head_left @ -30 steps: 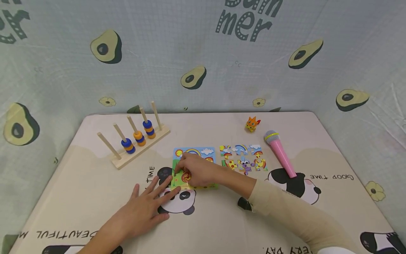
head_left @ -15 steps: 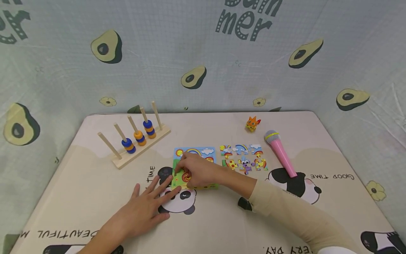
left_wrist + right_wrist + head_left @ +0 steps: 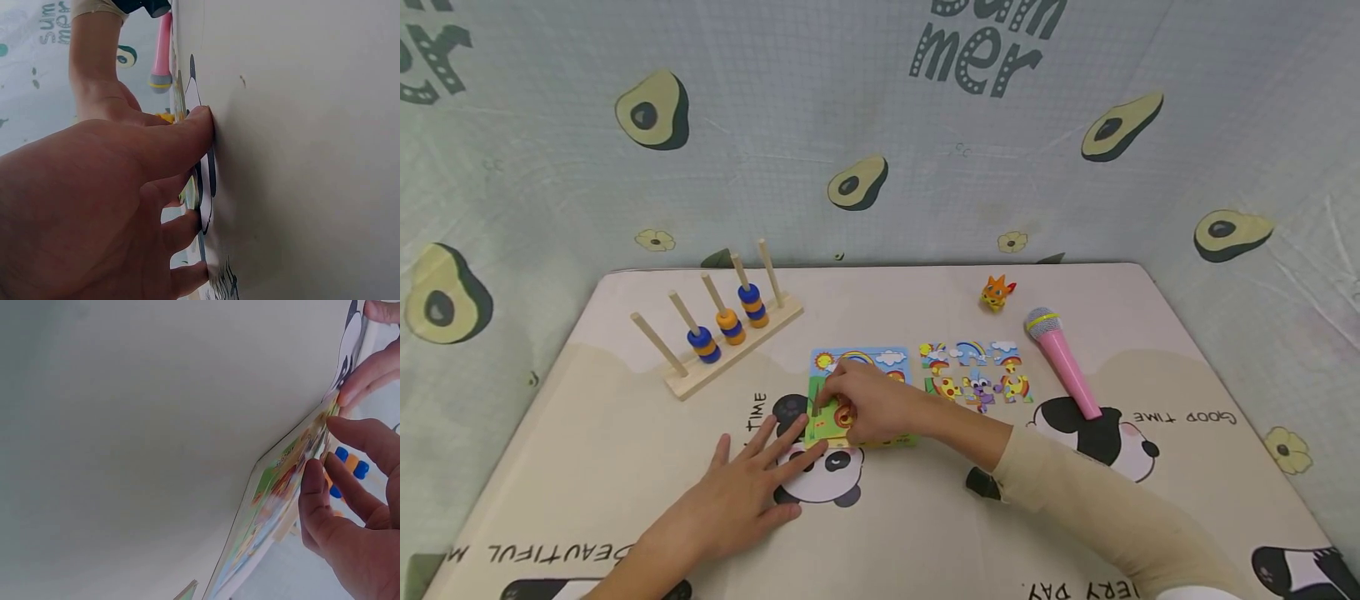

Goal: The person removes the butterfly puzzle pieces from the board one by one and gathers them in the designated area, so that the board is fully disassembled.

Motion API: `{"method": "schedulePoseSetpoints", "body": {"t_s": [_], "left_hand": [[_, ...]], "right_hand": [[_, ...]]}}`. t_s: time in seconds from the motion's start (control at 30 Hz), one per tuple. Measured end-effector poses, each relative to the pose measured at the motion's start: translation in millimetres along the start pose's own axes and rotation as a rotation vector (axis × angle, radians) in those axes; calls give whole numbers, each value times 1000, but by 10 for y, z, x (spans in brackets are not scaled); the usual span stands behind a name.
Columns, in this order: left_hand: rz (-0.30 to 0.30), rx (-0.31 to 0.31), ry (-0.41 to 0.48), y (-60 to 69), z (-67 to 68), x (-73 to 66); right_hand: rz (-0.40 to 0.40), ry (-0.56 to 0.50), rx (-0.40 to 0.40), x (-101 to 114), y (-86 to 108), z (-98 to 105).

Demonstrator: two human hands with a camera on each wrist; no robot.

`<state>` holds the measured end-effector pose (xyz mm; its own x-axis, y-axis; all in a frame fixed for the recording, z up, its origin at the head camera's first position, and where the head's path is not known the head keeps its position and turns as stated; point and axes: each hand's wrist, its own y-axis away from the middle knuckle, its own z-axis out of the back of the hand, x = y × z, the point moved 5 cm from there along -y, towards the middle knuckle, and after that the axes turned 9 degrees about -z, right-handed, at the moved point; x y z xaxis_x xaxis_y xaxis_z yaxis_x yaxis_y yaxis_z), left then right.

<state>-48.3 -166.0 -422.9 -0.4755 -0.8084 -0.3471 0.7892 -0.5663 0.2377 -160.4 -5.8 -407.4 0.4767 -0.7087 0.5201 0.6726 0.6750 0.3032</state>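
Observation:
The puzzle board, with a sun and rainbow picture, lies flat in mid-table. Over its lower left part the right hand holds a lion puzzle piece between thumb and bent fingers; the palm hides much of the board. In the right wrist view the right hand has its fingertips close against the board. Fingers spread, the left hand rests on the cloth, two fingertips touching the board's near left corner. The left wrist view shows that left hand with its thumb on the table surface.
Several loose puzzle pieces lie right of the board. Beyond them are a pink toy microphone and a small orange figure. A wooden peg stand with blue and orange rings stands at the back left.
The right hand has shifted very slightly to the right over the board, and its thumb has moved a little. The left hand has not moved.

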Motion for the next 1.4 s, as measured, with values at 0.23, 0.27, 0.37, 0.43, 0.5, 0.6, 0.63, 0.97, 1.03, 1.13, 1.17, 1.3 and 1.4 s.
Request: {"method": "schedulePoseSetpoints", "body": {"t_s": [0.23, 0.27, 0.37, 0.43, 0.5, 0.6, 0.63, 0.97, 1.03, 1.13, 1.17, 1.3, 1.4], "left_hand": [[4, 12, 5, -2, -6, 5], [4, 14, 6, -3, -7, 5], [2, 14, 6, -3, -10, 5], [1, 12, 7, -3, -11, 5], [2, 11, 10, -1, -11, 6], [2, 7, 12, 3, -9, 7], [1, 7, 12, 4, -8, 6], [15, 14, 27, -1, -10, 10], [21, 18, 32, -4, -12, 14], [27, 21, 40, -7, -13, 18], [26, 21, 40, -7, -14, 18], [22, 18, 41, -8, -14, 16], [21, 14, 40, -8, -13, 12]], "right_hand": [[-7, 1, -26, -76, 38, 18], [-6, -3, -31, -94, 42, 19], [7, -18, -42, -132, 70, 37], [17, -25, -49, -154, 96, 56], [20, -32, -52, -179, 126, 75], [10, -36, -59, -227, 175, 102], [7, -39, -62, -244, 191, 110], [-54, -59, -88, -420, 402, 186], [-60, -67, -97, -456, 449, 201], [-57, -82, -112, -506, 508, 216], [-55, -88, -114, -521, 527, 220], [-59, -94, -112, -586, 601, 233], [-71, -82, -118, -644, 662, 237]]}}
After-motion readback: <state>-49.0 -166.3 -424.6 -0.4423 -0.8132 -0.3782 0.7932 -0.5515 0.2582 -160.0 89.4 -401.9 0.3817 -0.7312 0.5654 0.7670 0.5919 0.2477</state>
